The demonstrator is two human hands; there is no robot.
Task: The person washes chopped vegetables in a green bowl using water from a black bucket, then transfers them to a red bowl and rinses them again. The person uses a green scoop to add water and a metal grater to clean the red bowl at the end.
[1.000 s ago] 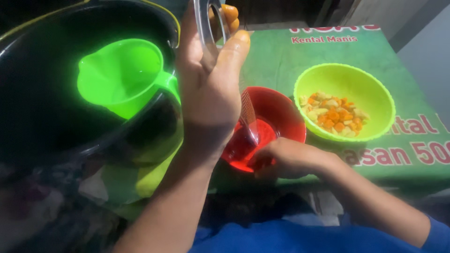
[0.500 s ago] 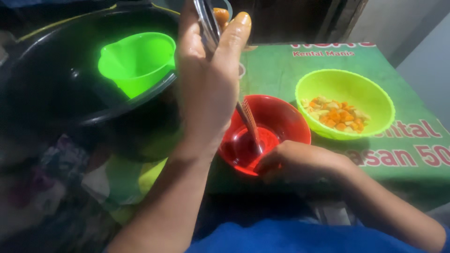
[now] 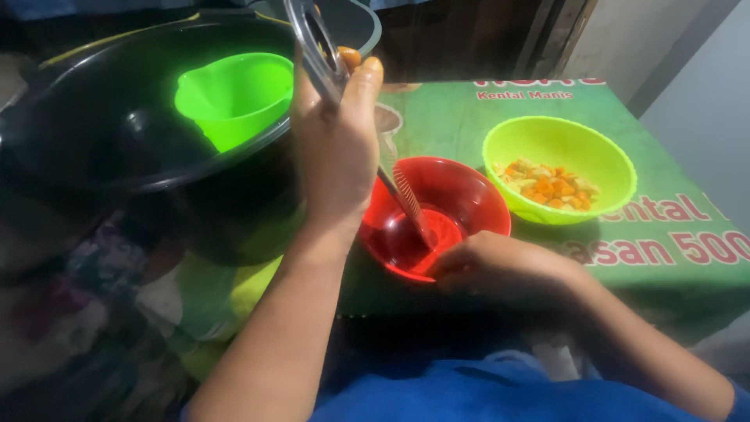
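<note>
Left of the red bowl (image 3: 437, 215), a black basin (image 3: 117, 141) holds a green scoop (image 3: 234, 98), its lower side lost in shadow. The left hand (image 3: 336, 156) grips a metal strainer (image 3: 406, 199) closed around its handle; the tool slants down-right into the red bowl, its top cut off. The right hand (image 3: 500, 266) clasps that bowl's near rim. Right of it, a lime bowl (image 3: 558, 168) of orange pieces sits on the counter's green printed banner (image 3: 672, 234).

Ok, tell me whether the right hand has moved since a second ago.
No. The right hand still grips the near rim of the red bowl, which sits unmoved beside the lime-green bowl.
</note>
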